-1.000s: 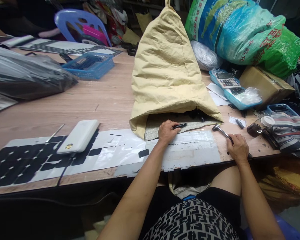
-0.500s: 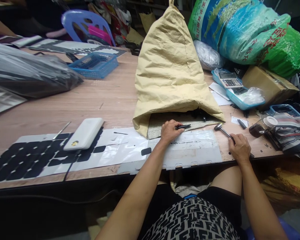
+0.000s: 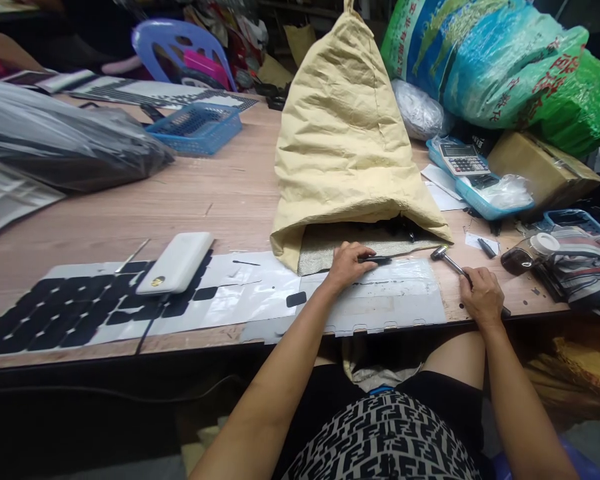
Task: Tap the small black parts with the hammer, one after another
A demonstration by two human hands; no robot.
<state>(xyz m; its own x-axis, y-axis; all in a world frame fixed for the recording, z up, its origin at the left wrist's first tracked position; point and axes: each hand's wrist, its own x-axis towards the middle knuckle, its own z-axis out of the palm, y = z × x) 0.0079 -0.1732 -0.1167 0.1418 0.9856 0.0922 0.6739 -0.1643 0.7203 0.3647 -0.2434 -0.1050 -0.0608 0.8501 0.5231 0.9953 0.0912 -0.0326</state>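
Observation:
My left hand [image 3: 347, 265] is closed on a thin black strip [image 3: 379, 259] at the mouth of a large tan paper sack [image 3: 350, 140] lying on the wooden table [image 3: 180, 200]. More black pieces show inside the sack's opening. My right hand [image 3: 480, 298] grips the handle of a small metal hammer [image 3: 443, 256] whose head rests on the table to the right of the sack. Between both hands lies a grey-white plastic sheet [image 3: 390, 303].
A white power bank [image 3: 176, 263] lies on a sheet of black cut-out pads [image 3: 70, 310] at the left. A blue basket [image 3: 195, 129], a black plastic bag [image 3: 55, 147], a calculator [image 3: 464, 160] in a blue tray, and big printed bags [image 3: 490, 60] crowd the back.
My left hand has pulled the black strip slightly out and down onto the plastic sheet. The right hand keeps its hold on the hammer. The view has shifted a little left.

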